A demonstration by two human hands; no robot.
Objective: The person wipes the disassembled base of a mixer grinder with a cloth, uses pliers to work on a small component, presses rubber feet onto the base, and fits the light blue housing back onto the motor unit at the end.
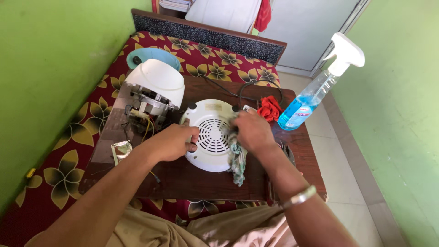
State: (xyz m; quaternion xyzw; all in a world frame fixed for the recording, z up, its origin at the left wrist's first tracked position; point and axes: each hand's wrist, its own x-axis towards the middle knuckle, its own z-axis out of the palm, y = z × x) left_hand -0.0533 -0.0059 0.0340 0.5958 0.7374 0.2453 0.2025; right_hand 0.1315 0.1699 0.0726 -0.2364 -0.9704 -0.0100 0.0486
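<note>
Green walls flank a dark wooden table (192,178). From left: a white motor housing (153,89), then the left hand (171,142) pinching the round white vented base (211,135) by its rim; the right hand (252,132) presses a patterned cloth (238,162) onto it; a blue spray bottle (315,91) stands rightmost.

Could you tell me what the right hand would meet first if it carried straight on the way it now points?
Probably the rest of the white vented cover: the right hand, pressing a cloth on it, points left across it. Beyond lies the left hand.
</note>
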